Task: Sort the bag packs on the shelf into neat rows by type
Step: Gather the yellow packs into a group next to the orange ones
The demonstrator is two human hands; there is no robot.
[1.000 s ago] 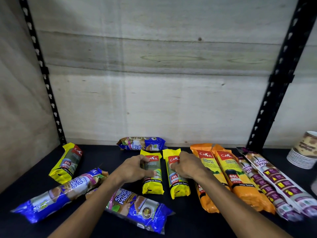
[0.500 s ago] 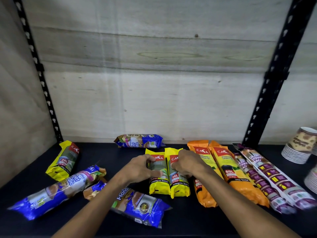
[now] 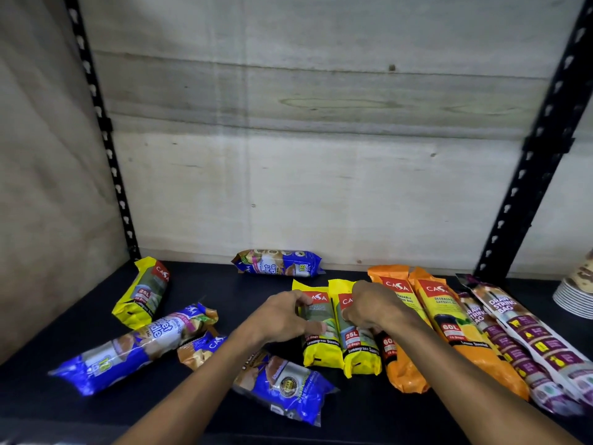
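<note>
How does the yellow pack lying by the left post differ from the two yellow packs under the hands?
The lone yellow pack lies tilted and apart at the shelf's left; the paired yellow packs lie side by side, touching, beside the orange packs. Nothing touches the lone pack; the left hand and right hand grip the pair. All three show a red CASA label and 25L.

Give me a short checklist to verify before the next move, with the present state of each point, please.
1. Two yellow 25L packs side by side in the middle: ok.
2. Left hand has a grip on the left pack, right hand on the right one: ok.
3. Third yellow pack joined to its row: not ok, it lies apart at the far left.
4. Orange 60L packs in a row: ok.
5. Blue packs in a row: not ok, scattered and angled.
6. Drawstring bag packs together at right: ok.
</note>
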